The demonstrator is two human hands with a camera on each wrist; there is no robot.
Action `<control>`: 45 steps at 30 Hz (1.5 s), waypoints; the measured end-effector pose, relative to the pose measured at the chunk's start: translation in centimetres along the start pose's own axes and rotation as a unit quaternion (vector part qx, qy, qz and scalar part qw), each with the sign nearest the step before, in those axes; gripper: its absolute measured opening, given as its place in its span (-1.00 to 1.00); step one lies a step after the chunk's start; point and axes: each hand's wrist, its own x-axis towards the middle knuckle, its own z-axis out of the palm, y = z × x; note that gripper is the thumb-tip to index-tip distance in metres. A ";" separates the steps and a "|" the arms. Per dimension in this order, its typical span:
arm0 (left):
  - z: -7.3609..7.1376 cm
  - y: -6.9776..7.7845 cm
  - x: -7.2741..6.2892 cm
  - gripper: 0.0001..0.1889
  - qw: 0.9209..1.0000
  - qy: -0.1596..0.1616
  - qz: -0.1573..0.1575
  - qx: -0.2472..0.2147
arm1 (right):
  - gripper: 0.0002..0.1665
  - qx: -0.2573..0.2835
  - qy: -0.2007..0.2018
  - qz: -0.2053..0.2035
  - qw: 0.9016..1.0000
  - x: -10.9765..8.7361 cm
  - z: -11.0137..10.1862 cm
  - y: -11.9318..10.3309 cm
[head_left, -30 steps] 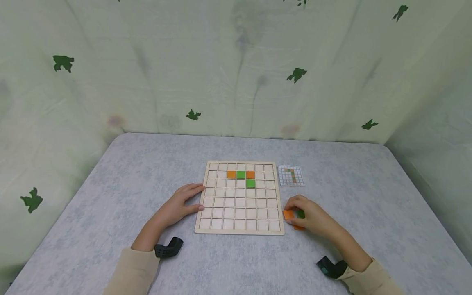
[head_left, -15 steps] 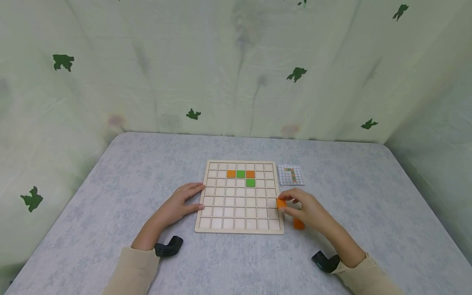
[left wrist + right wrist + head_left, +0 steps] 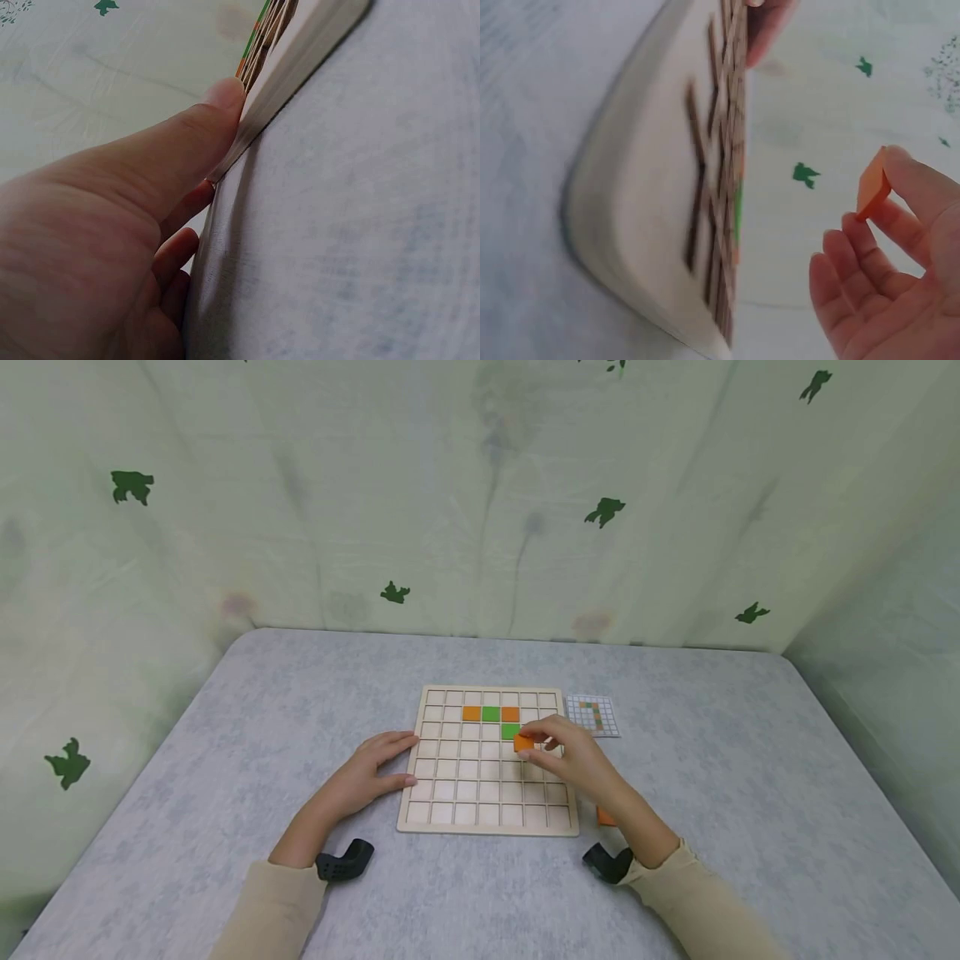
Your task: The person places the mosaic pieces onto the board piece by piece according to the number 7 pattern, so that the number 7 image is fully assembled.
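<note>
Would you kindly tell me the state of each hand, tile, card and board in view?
Grid board: flat, partly filled
Four set tiles: seated on the board
Held orange tile: raised above the board
Right hand: pinching that tile
Left hand: touching the board's edge
Pattern card: flat beside the board
Loose orange tile: off-board, partly hidden

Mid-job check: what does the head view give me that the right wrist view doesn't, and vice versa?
Head view only: the card with its printed pattern, a spare orange tile on the table, and both sleeves.

Right wrist view only: the palm side of the right hand, and, side-on, the held orange tile clear of the board.

Both: the board, the held orange tile, both hands (the left hand only partly in the wrist view), and the wall's green shapes.
</note>
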 end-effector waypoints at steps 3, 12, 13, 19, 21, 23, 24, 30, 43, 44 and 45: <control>0.0 0.0 0.0 -0.31 1.000 0.001 0.000 0.000 | -0.69 0.004 0.006 0.005 1.000 0.6 0.9 0.5; 0.0 0.0 0.1 -0.31 1.000 0.001 -0.004 0.004 | -0.65 0.002 0.000 0.066 0.998 1.1 2.9 2.2; 0.0 0.0 0.1 -0.31 1.000 0.001 -0.005 0.003 | -0.66 0.001 0.000 0.070 0.998 1.1 3.1 2.3; -0.2 0.2 0.0 -0.31 1.000 0.001 -0.007 0.003 | -0.74 -0.025 0.006 0.067 0.997 1.5 3.7 2.2; -0.2 0.2 0.0 -0.30 1.000 0.002 -0.006 0.002 | -0.76 -0.035 0.009 0.069 0.997 1.5 3.8 2.1; -0.2 0.2 0.0 -0.30 1.000 0.002 -0.005 0.003 | -0.78 -0.040 0.012 0.075 0.996 1.6 3.9 2.1; -0.2 0.2 0.0 -0.30 1.000 0.002 -0.005 0.003 | -0.79 -0.040 0.012 0.079 0.996 1.6 3.9 2.1; -0.1 0.1 -0.1 -0.30 1.000 0.003 -0.006 -0.001 | -0.74 -0.027 -0.010 0.103 0.994 1.5 3.5 2.0; -0.1 0.3 0.0 -0.31 1.000 0.001 -0.007 -0.002 | -0.47 0.047 -0.014 0.074 0.996 0.6 -0.8 0.6; 0.0 0.3 0.0 -0.31 1.000 0.000 -0.007 0.000 | -0.46 0.045 -0.012 0.070 0.996 0.3 -1.4 0.4; 0.0 0.3 0.0 -0.31 1.000 0.000 -0.007 0.000 | -0.45 0.042 -0.010 0.069 0.997 0.0 -1.9 0.4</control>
